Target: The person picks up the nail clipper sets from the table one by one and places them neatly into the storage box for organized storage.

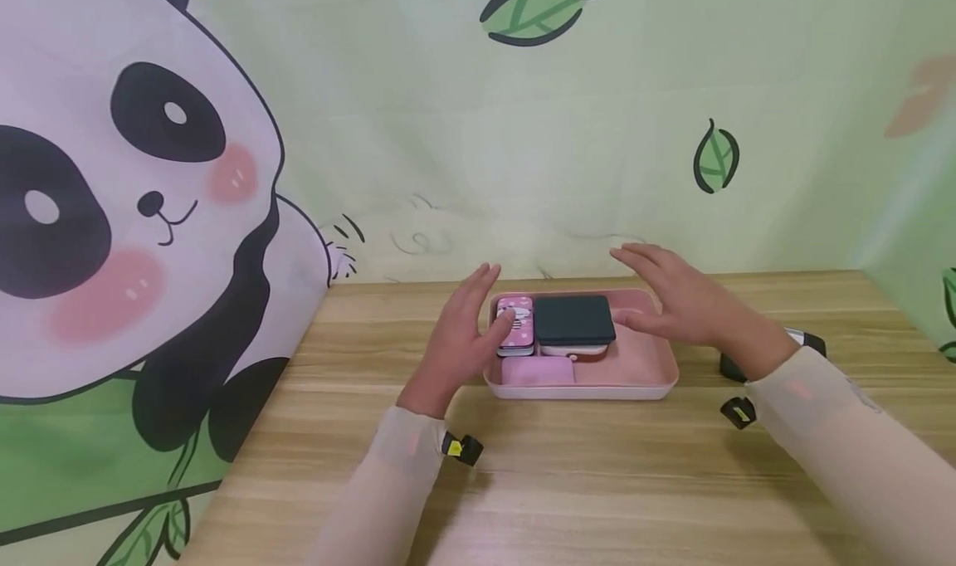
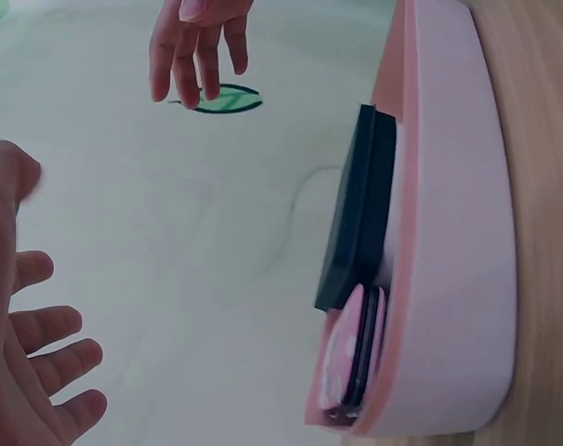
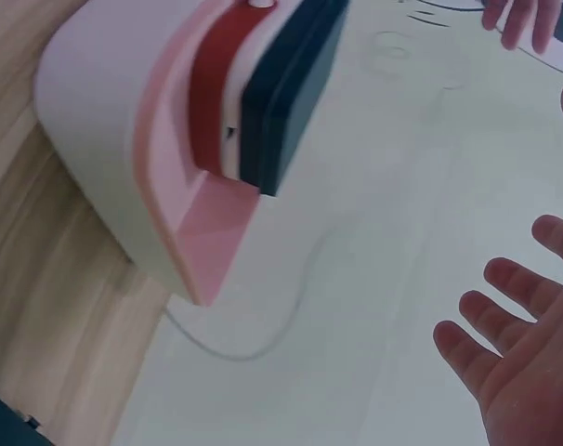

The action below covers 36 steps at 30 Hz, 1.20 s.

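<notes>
A pink tray with a pale outer wall stands on the table, with several things in it. At its left end is a pink patterned case; beside this, a dark flat box rests on a cream case. A lilac block lies along the front. My left hand hovers by the left end, fingers extended, thumb overlapping the pink case in the head view. Over the right end hangs my right hand, its fingers straight and spread. Both wrist views show the palms holding nothing.
A dark object with a light top is partly hidden behind my right wrist on the wooden table. At the table's back edge hangs a green backdrop with a panda and leaves printed on it.
</notes>
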### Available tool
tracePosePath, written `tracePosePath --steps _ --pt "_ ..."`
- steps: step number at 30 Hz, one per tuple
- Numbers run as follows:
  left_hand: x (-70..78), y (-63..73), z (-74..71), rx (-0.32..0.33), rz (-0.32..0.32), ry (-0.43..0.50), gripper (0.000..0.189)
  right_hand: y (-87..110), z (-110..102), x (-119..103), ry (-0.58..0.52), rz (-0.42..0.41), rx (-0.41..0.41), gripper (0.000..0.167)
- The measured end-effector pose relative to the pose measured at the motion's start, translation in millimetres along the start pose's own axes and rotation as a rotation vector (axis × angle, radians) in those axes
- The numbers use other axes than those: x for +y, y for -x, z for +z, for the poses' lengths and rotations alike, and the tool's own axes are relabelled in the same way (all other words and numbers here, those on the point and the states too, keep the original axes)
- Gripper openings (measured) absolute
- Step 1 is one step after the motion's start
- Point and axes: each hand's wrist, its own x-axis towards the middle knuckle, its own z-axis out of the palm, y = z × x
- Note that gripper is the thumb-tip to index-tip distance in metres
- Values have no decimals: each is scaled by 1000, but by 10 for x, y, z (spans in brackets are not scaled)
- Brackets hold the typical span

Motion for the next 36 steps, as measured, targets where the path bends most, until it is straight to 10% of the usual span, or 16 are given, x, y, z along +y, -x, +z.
tracePosePath --steps 28,36 --pt "295 121 -238 55 148 63 64 259 -157 -289 -39 -187 344 86" --pt "373 162 -283 50 199 66 67 413 -181 -367 -119 -121 369 85"
